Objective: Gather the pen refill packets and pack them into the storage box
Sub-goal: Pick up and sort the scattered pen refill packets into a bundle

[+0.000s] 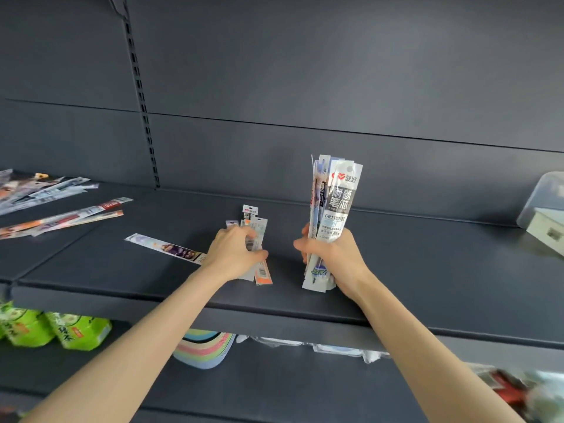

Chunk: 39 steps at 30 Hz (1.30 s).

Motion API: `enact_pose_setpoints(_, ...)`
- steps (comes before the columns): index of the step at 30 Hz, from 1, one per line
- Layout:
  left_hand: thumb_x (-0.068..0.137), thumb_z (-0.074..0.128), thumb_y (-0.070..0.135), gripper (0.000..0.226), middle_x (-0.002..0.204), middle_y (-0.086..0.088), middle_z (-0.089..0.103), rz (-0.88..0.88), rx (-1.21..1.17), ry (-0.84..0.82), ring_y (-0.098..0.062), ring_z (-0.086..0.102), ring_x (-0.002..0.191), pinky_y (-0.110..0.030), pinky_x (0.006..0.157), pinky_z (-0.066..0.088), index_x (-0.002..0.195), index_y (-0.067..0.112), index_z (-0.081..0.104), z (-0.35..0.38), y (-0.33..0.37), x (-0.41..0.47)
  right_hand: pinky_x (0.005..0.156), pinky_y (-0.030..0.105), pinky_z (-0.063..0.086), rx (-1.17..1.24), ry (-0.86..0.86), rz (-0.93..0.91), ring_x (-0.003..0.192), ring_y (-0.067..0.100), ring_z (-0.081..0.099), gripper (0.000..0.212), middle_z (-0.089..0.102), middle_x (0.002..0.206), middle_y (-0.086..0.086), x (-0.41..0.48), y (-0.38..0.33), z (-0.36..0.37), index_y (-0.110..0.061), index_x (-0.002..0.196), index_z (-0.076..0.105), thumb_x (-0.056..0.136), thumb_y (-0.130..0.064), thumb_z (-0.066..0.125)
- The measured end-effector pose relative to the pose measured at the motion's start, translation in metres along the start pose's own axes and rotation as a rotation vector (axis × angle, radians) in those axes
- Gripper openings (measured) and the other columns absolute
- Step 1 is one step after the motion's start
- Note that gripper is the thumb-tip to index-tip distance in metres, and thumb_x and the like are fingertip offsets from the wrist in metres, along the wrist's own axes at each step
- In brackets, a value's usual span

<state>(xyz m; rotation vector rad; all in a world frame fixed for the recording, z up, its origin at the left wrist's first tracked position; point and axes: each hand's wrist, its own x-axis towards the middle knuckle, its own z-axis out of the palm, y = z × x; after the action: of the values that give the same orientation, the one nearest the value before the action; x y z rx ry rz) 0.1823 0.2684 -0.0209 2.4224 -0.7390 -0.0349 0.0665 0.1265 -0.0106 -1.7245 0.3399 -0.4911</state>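
My right hand is closed around an upright bundle of pen refill packets, their lower ends resting on the dark shelf. My left hand lies over a small pile of refill packets flat on the shelf, fingers curled onto them. A single packet lies just left of that hand. More packets are scattered at the far left of the shelf. A clear plastic storage box stands at the right edge, partly cut off.
The shelf's back panel rises straight behind the packets. On the lower shelf stand green packs at the left, a stack of pastel-coloured items in the middle, and wrapped goods at the right.
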Motion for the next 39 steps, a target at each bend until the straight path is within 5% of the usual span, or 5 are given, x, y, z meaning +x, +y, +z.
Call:
enact_pose_setpoints(15, 0.072, 0.079, 0.013, 0.036, 0.100, -0.010, 0.066, -0.133, -0.136, -0.215, -0.024, 0.062, 0.077, -0.027, 0.054, 0.043, 0.098, 0.001, 0.058, -0.015, 0.009, 0.026, 0.059, 0.030, 0.050, 0.016, 0.027, 0.017, 0.047, 0.013, 0.055, 0.016, 0.058, 0.052, -0.001, 0.004, 0.006, 0.001, -0.011, 0.084, 0.059, 0.077, -0.007, 0.073)
enact_pose_setpoints(20, 0.080, 0.068, 0.007, 0.020, 0.094, -0.009, 0.068, -0.078, -0.294, -0.202, -0.021, 0.065, 0.076, -0.027, 0.060, 0.048, 0.100, 0.002, 0.065, -0.019, 0.006, 0.023, 0.059, 0.030, 0.051, 0.074, 0.017, 0.026, 0.048, 0.012, 0.056, 0.023, 0.058, 0.055, 0.002, 0.005, 0.004, 0.001, -0.012, 0.100, 0.063, 0.079, -0.004, 0.069)
enact_pose_setpoints(28, 0.086, 0.066, 0.007, 0.019, 0.081, 0.004, 0.075, 0.066, -1.125, -0.036, -0.010, 0.073, 0.073, -0.018, 0.052, 0.054, 0.096, 0.023, 0.065, -0.039, 0.017, 0.003, 0.066, 0.034, 0.054, 0.211, -0.057, 0.035, 0.068, 0.017, 0.066, 0.012, 0.067, 0.075, 0.005, 0.027, -0.005, 0.021, -0.011, 0.086, 0.063, 0.079, -0.008, 0.072)
enact_pose_setpoints(34, 0.084, 0.068, 0.008, 0.023, 0.089, 0.004, 0.074, 0.076, -1.212, 0.065, -0.010, 0.073, 0.077, -0.023, 0.054, 0.056, 0.103, 0.021, 0.065, -0.049, 0.010, 0.033, 0.090, 0.052, 0.053, 0.374, -0.176, -0.004, 0.102, 0.036, 0.067, 0.039, 0.069, 0.114, 0.018, 0.062, -0.015, 0.057, -0.006, 0.115, 0.063, 0.078, 0.003, 0.068)
enact_pose_setpoints(39, 0.089, 0.062, 0.012, 0.019, 0.089, -0.002, 0.075, 0.104, -1.150, 0.078, -0.013, 0.073, 0.081, -0.028, 0.067, 0.058, 0.108, 0.017, 0.063, -0.067, -0.019, 0.073, 0.078, 0.041, 0.057, 0.283, -0.022, 0.024, 0.079, 0.024, 0.071, 0.023, 0.072, 0.091, 0.012, 0.093, -0.021, 0.079, -0.010, 0.097, 0.065, 0.078, 0.004, 0.068)
